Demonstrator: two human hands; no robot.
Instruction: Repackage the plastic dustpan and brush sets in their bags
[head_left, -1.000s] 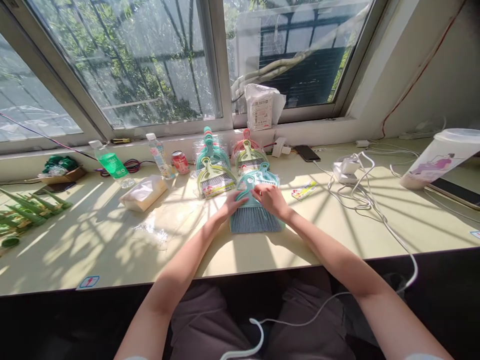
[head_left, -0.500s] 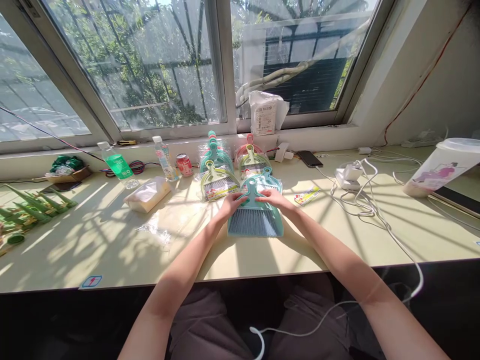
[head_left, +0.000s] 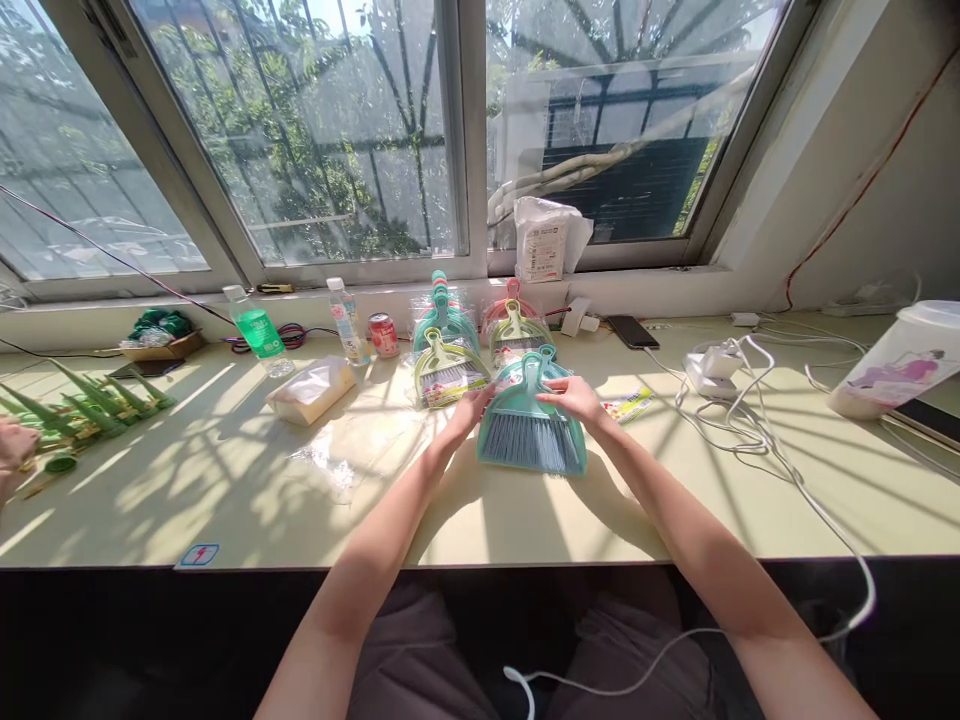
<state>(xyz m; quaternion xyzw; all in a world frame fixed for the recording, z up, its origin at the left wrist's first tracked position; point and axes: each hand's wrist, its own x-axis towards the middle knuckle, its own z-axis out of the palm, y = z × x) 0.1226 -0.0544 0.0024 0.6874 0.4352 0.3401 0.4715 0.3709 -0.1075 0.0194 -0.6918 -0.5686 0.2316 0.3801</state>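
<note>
A teal dustpan with a grey-bristled brush [head_left: 531, 430] stands tilted near the middle of the table. My left hand [head_left: 478, 402] grips the left edge of the dustpan. At its right side, near the brush handle, my right hand [head_left: 574, 397] has its fingers closed on the set. Another teal set, partly hidden, lies just behind it. Green sets [head_left: 448, 378] in clear wrap sit to the left and behind, with teal and red ones further back. A yellow label card [head_left: 632, 404] lies right of my right hand.
On the left are a tissue pack [head_left: 311, 390], a green-labelled bottle [head_left: 259, 332], a red can [head_left: 383, 335], plastic film and green spiky pieces, with another person's hand [head_left: 15, 445]. At right are a phone [head_left: 632, 332], tangled white cables and a cup [head_left: 896, 358].
The view has shifted, so things sit further right and lower. My right hand has moved nearer the brush handle. Another person's hand shows more at the left edge.
</note>
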